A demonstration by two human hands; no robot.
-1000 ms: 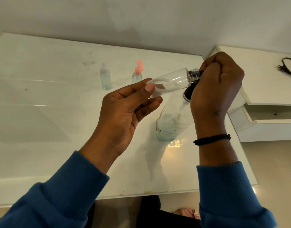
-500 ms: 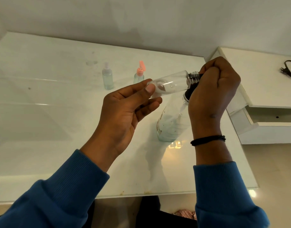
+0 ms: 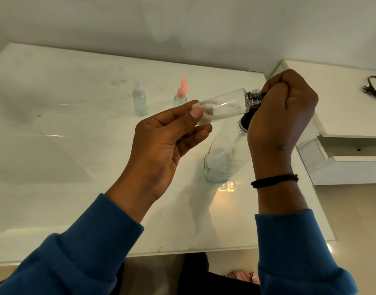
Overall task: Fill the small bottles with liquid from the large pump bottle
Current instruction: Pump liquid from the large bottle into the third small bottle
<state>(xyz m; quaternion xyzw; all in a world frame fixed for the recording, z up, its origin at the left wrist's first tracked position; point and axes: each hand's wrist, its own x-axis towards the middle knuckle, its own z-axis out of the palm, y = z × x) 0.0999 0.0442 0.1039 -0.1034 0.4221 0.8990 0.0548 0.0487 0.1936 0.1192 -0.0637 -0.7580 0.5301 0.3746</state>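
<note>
White glossy surface (image 3: 55, 167) against a pale wall: bottle-filling in hand.
Left hand (image 3: 161, 141), fingers pinching base of clear small bottle (image 3: 223, 103) held sideways; right hand (image 3: 282, 111), fingers curled about pump head at its neck. Large pump bottle (image 3: 221, 158) stands beneath. Two small bottles, white-capped (image 3: 139, 101) and pink-capped (image 3: 180, 94), stand behind.

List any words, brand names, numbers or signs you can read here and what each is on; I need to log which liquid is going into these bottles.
No readable text anywhere.
Small clear bottle, held by the left hand and right hand: no label.
Large bottle: faint ridges and brown specks only, no print.
Pink-capped bottle and white-capped bottle: unlabelled.
Table: bare of writing.
</note>
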